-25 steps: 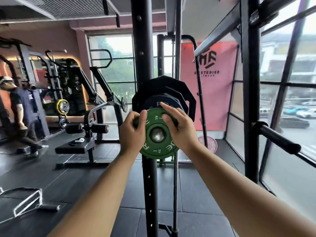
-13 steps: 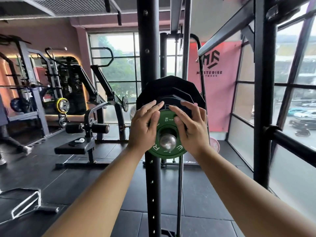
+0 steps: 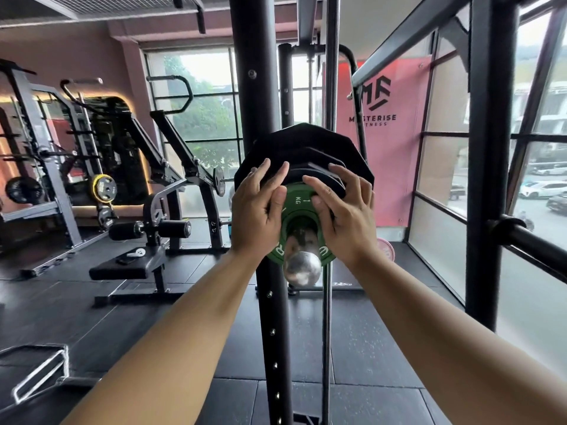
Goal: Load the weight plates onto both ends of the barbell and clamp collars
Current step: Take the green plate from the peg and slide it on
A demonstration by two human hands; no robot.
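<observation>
In the head view, we saw a small green plate point(image 3: 295, 207) sitting on the bar sleeve point(image 3: 302, 267), flush against a stack of larger black plates point(image 3: 306, 145) behind it. The sleeve's shiny steel end stuck out towards us through the plate's hole, bare, below and between our two wrists.

Our left hand point(image 3: 256, 216) lay flat on the left half of the green plate. Its fingers were straight and close together, reaching up past the green rim onto the black plates, and its thumb rested on the green face near the "KG" mark. It was not clamped round anything; it only pressed.

Our right hand point(image 3: 346, 216) covered the right half of the plate in the same way. Its fingers were spread and only slightly bent, the fingertips lying over the rims of the black plates, the thumb on the green face. It too pressed rather than gripped. The two hands stood apart, with a strip of green plate and the sleeve showing between them.

A black rack post point(image 3: 251, 87) rose just behind the left hand. A padded bench point(image 3: 129, 265) stood well off to the left on the dark floor point(image 3: 368, 348), and a pink banner point(image 3: 395, 179) hung behind the plates on the right.
</observation>
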